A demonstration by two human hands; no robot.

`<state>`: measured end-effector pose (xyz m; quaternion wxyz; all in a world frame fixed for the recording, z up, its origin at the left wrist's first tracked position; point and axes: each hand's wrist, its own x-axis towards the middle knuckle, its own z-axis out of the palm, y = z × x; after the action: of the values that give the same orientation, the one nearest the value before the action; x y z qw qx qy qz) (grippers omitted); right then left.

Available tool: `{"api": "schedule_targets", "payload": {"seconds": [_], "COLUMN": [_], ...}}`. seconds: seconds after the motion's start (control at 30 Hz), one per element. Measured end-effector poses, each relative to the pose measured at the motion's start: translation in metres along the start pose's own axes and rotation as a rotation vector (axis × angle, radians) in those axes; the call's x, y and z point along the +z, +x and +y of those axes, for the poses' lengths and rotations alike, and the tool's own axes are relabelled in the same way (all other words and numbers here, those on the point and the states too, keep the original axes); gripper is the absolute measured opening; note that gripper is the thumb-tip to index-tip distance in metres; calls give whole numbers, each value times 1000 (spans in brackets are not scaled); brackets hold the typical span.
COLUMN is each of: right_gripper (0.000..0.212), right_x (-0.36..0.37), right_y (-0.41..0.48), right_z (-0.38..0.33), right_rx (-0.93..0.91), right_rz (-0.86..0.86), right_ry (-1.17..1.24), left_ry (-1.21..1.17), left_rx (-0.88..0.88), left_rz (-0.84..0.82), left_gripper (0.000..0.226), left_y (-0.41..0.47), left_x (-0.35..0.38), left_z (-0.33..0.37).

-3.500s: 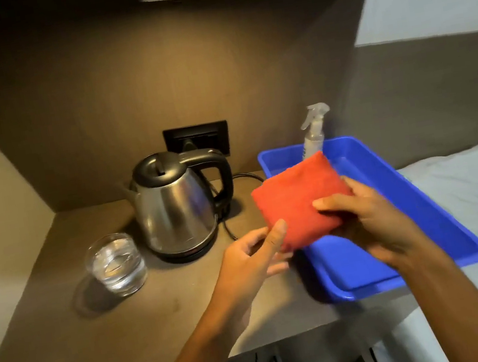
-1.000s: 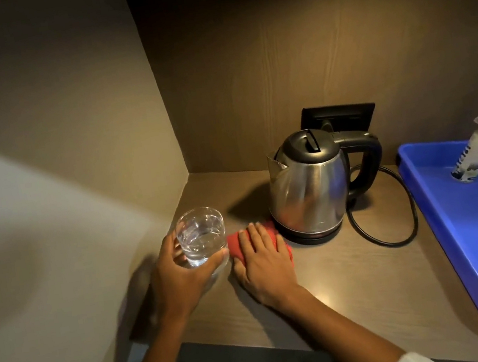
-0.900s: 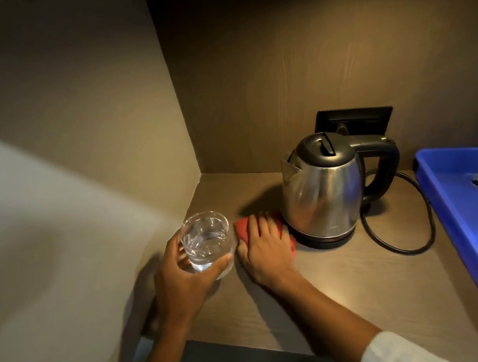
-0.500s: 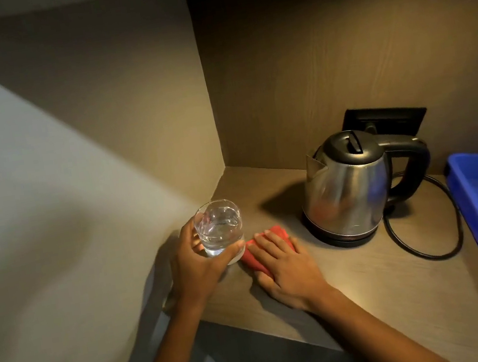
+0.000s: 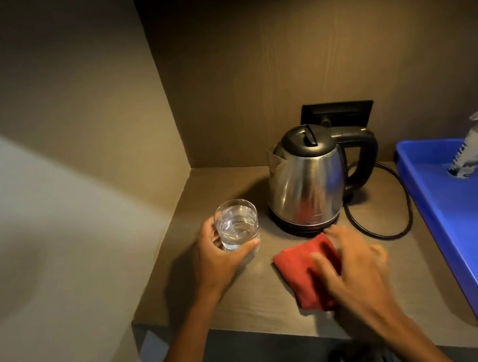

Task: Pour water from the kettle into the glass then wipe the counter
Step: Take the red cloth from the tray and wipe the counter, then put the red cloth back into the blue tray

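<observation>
Cloth (image 5: 305,270) now nearer counter (image 5: 250,298) edge; glass (image 5: 236,223) seemingly half-full.

The steel kettle (image 5: 307,182), black lid shut, is standing upright on its base near the back of the counter (image 5: 244,302), spout facing left, handle right. The clear glass (image 5: 236,224), partly filled with water, is sitting upright near the counter's left edge, just beside the kettle. A folded red cloth (image 5: 304,272) is lying flat near the front edge, before the kettle.
</observation>
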<state>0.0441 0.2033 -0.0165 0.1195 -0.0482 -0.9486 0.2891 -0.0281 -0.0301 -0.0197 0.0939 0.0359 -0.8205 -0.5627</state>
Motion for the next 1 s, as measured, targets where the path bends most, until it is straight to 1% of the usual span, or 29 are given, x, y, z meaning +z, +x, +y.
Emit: {"api": "schedule_targets", "payload": {"seconds": [0.03,0.07,0.1,0.17,0.2,0.23,0.27,0.37,0.43,0.47,0.5,0.53,0.57,0.6,0.63,0.67,0.73,0.77,0.8,0.87,0.9,0.97,1.0], "right_gripper": [52,59,69,84,87,87,83,59,47,43,39,37,35,33,34,37,43,43,40,37,38,42,44], "right_x": [-6,-11,-15,-18,-19,-18,-17,-18,-20,-21,-23,-26,-31,-37,-44,-51,-67,-77,-86,-104,-113,-131,-142], "right_y": [4,8,12,19,22,24,26,30,30,28,26,23,20,17,15,13,8,6,4,0,-3,-9,-11], "right_z": [4,7,10,12,11,9,6,-3,-7,-9,-10,-11,-13,-13,-13,-11,-2,3,9,22,30,49,58], "right_rx": [88,192,297,458,502,527,541,565,557,549,544,539,536,535,535,531,522,517,508,494,503,540,526], "right_rz": [74,41,-70,-320,-390,-422,-435,-478,-500,-496,-486,-478,-470,-455,-437,-419,-379,-365,-345,-257,-175,67,197], "right_ry": [-92,-164,-180,-69,10,61,87,206,305,364,440,526,611,690,768,852,1046,1138,1213,1244,1196,1036,906], "left_ry": [2,0,-1,8,6,-4,-10,33,115,150,155,129,80,20,-40,-102,-284,-410,-527,-620,-621,-575,-527], "left_rx": [-3,-7,-9,-3,-1,-2,-3,27,119,208,296,346,352,309,218,94,-179,-274,-317,-275,-235,-145,-59], "left_rz": [-3,-5,-6,-15,-23,-32,-44,-49,49,127,184,197,171,123,58,-25,-257,-364,-438,-482,-506,-591,-630], "left_gripper": [92,92,92,92,92,92,93,97,101,96,85,71,57,44,35,32,39,46,51,53,56,64,65], "left_y": [0,0,0,-1,-1,-1,-2,-9,-22,-31,-43,-57,-71,-83,-92,-99,-104,-103,-100,-92,-88,-86,-87], "left_x": [2,4,6,8,8,9,8,5,0,-3,-4,-3,1,8,17,28,50,61,71,94,108,138,155], "left_z": [-1,-3,-4,-7,-9,-11,-12,-2,9,16,23,29,37,44,52,59,72,78,84,93,99,117,127]}}
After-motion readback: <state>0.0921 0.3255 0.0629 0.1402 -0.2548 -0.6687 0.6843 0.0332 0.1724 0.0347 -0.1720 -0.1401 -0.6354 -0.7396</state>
